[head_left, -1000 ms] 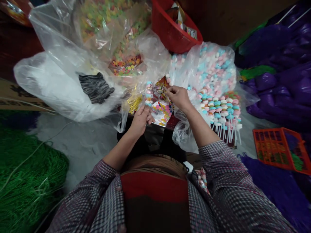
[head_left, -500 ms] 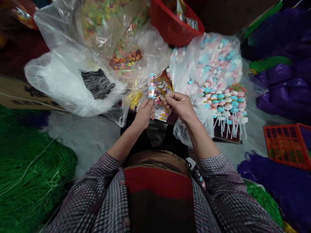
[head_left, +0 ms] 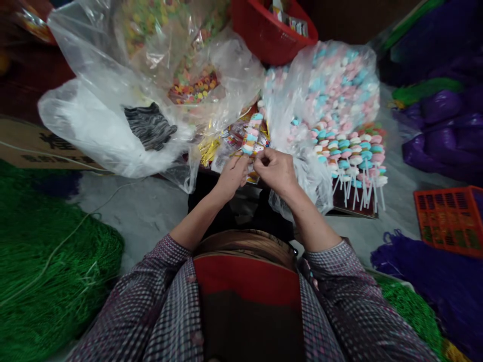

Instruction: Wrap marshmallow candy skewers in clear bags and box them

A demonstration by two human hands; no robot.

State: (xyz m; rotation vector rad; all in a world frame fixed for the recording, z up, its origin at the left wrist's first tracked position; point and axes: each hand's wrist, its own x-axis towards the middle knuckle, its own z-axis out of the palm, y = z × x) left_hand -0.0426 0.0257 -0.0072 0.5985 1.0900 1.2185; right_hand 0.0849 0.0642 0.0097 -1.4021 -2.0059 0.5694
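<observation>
My left hand (head_left: 234, 175) is closed around the lower end of a marshmallow stick (head_left: 252, 134), its pink, blue and white pieces in a clear wrapper. The stick leans to the right, its top pointing away from me. Close against it, my right hand (head_left: 277, 170) pinches thumb and forefinger at the wrapper's base. A thin gold twist tie (head_left: 238, 155) shows by the fingertips, largely hidden. Just left of the hands lies a pile of gold twist ties (head_left: 209, 150). Printed wrappers (head_left: 228, 146) spread behind and under the stick.
Marshmallow sticks (head_left: 352, 156) lie stacked at the right, below a big bag of marshmallows (head_left: 339, 80). A bag of gummy rings (head_left: 196, 85), a white plastic bag (head_left: 90, 130) and a dark striped cloth (head_left: 150, 125) sit left. A red basket (head_left: 271, 37) stands behind.
The marshmallow stick has tilted from upright to the right. My right hand has come down and in against its base, and my left hand has shifted slightly right.
</observation>
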